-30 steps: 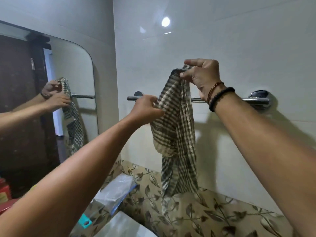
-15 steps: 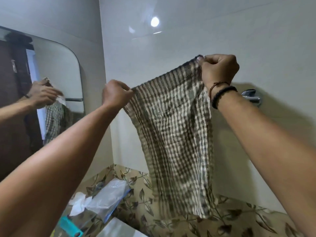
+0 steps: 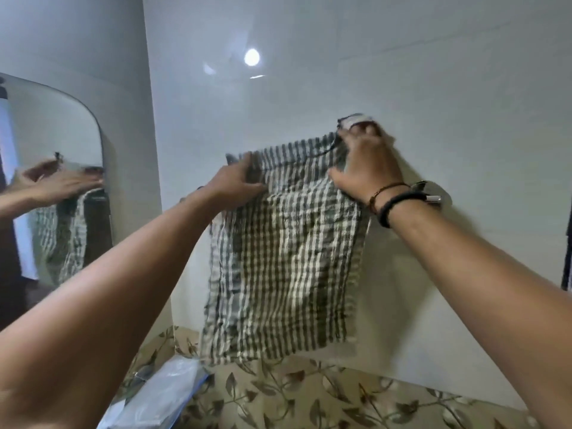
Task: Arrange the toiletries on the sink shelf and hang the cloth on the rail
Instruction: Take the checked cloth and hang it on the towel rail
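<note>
- Head view: the checked cloth (image 3: 284,243) hangs flat against the white wall, its top edge running left to right between your two hands and rising a little toward the right; its bottom edge ends just above the leaf-patterned tiles (image 3: 309,394).
- Your left hand (image 3: 238,184) lies on the cloth's upper left corner, fingers spread and pressing the fabric; whether it pinches the edge cannot be told.
- Your right hand (image 3: 365,156) is at the upper right corner, fingers loosely curled over the fabric; its tips are blurred, so a firm hold cannot be confirmed.
- Only the rail (image 3: 433,196) end mount shows, just right of your right wrist; the bar itself is hidden behind the cloth and hands.
- The rail's long axis matches the cloth's top edge, so I judge the coming move is smoothing the cloth along it; your right hand is nearer the mount.
- A clear plastic bag (image 3: 161,394) lies low on the left.
</note>
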